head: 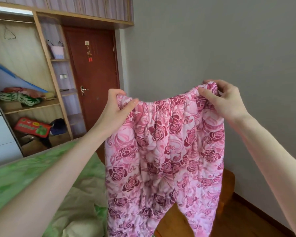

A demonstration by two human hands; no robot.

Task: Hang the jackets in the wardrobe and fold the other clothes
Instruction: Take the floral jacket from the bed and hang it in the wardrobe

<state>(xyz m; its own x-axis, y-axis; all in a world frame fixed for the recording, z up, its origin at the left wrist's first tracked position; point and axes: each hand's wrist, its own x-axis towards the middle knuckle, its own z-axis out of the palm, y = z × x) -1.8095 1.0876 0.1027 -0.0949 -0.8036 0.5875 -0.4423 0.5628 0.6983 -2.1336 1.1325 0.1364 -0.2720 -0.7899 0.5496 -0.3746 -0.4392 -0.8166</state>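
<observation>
My left hand (117,106) and right hand (224,98) pinch the quilted floral trousers (164,159) by the waistband, hanging them straight for folding.

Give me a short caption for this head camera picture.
Both hands, left hand and right hand, hold pink floral trousers up by the waistband.

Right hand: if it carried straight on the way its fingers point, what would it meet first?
The right hand points leftward along the pink floral trousers' waistband, so it would probably meet bunched waistband fabric first, then the left hand. Depth is unclear.
</observation>
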